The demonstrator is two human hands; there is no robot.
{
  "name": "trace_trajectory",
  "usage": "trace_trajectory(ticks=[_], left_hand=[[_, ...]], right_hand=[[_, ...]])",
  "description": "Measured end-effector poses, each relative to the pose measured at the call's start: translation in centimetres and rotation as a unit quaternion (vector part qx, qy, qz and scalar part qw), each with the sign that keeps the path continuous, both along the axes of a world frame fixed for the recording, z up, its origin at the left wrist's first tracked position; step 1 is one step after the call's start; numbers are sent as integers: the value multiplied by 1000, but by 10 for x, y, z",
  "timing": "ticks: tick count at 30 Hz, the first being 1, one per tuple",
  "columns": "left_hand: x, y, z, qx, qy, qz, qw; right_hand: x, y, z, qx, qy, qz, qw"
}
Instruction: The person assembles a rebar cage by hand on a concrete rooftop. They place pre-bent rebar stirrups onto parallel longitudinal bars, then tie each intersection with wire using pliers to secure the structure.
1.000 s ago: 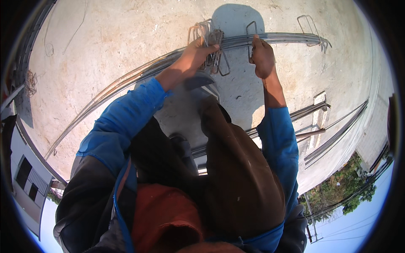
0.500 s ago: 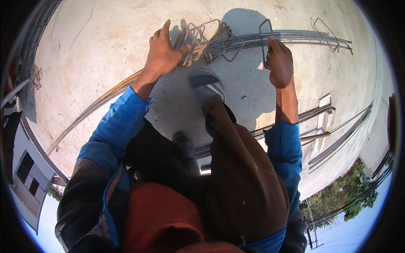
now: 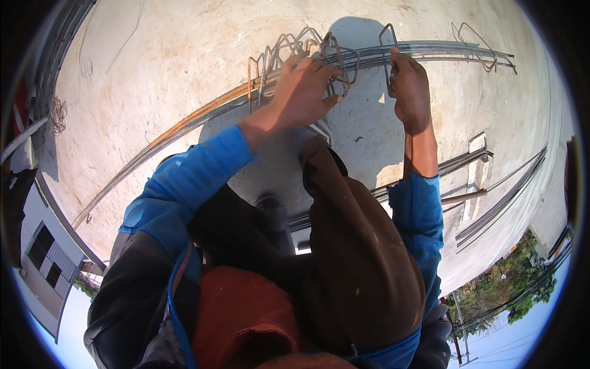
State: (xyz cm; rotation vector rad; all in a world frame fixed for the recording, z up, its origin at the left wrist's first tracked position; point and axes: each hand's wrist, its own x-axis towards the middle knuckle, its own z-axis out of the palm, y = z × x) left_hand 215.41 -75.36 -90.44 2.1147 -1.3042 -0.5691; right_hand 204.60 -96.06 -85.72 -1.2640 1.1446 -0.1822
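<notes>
We are crouching over our brown trouser knee (image 3: 362, 246). Our left hand (image 3: 301, 92) is closing its fingers on a cluster of rusty bent wire stirrups (image 3: 307, 52); our right hand (image 3: 409, 89) is gripping a single stirrup (image 3: 387, 37), all threaded on long steel rebars (image 3: 442, 50) lying on the concrete floor (image 3: 153, 74).

Rusty bent stirrups (image 3: 301, 58) bunched upright on long rebars (image 3: 430, 50).

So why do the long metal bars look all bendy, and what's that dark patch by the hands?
Head view: the fisheye lens curves the straight long bars toward the rim; hard sunlight throws the person's dark shadow on the pale concrete above the left hand and right hand; the corners are black.
</notes>
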Motion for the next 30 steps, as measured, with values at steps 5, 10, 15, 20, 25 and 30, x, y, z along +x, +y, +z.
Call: trace_trajectory(ticks=[5, 10, 15, 20, 25, 30], left_hand=[[-17, -34, 17, -55, 70, -2, 996], [16, -29, 1, -101, -62, -17, 993], [62, -46, -13, -57, -17, -162, 985], [99, -77, -8, 37, -46, -291, 955], [106, -88, -12, 3, -132, -382, 914], [104, -93, -19, -71, -101, -373, 920]], right_hand=[[-2, 0, 6, 10, -5, -15, 1000], [-4, -2, -1, -9, -8, -1, 1000], [-4, 1, 3, -12, 2, 4, 1000], [-3, 4, 5, -27, -1, 7, 1000], [-4, 3, 2, -28, 4, 4, 1000], [-10, -1, -2, -27, 0, 13, 1000]])
